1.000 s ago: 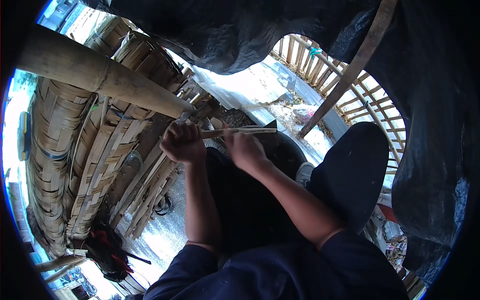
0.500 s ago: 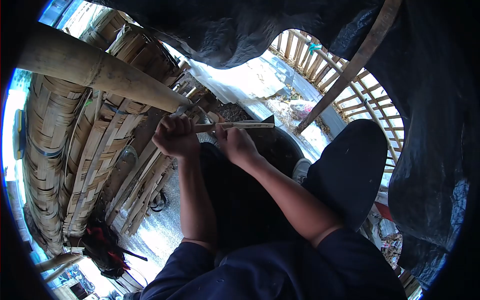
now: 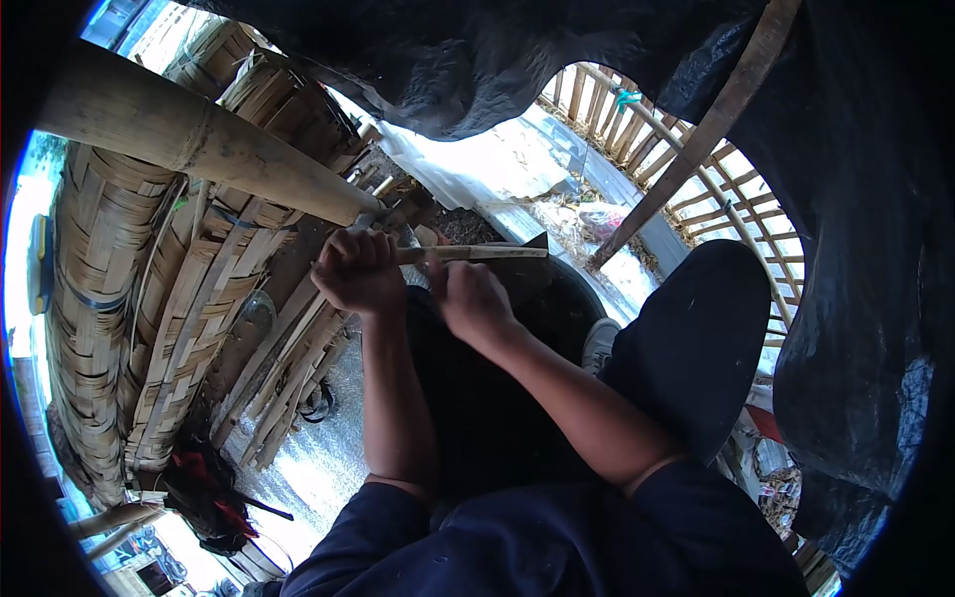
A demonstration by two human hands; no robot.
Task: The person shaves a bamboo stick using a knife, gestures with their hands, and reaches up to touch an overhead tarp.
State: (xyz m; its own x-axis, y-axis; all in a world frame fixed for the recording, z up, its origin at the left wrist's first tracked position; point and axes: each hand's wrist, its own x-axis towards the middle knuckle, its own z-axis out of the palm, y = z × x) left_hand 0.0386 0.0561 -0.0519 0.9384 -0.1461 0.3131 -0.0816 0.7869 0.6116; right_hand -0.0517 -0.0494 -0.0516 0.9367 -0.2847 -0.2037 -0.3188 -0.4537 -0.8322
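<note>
Beyond my lap (image 3: 497,418), near the bamboo pole (image 3: 269,167) | pale stick (image 3: 482,253) looks mid-work, not set down | my left hand (image 3: 360,271): grip clenched on one end | right hand (image 3: 474,303) curled at it, hold unclear | done vs left: can't tell

Hands (image 3: 360,271) seemingly hide part of the strip (image 3: 482,253).
</note>
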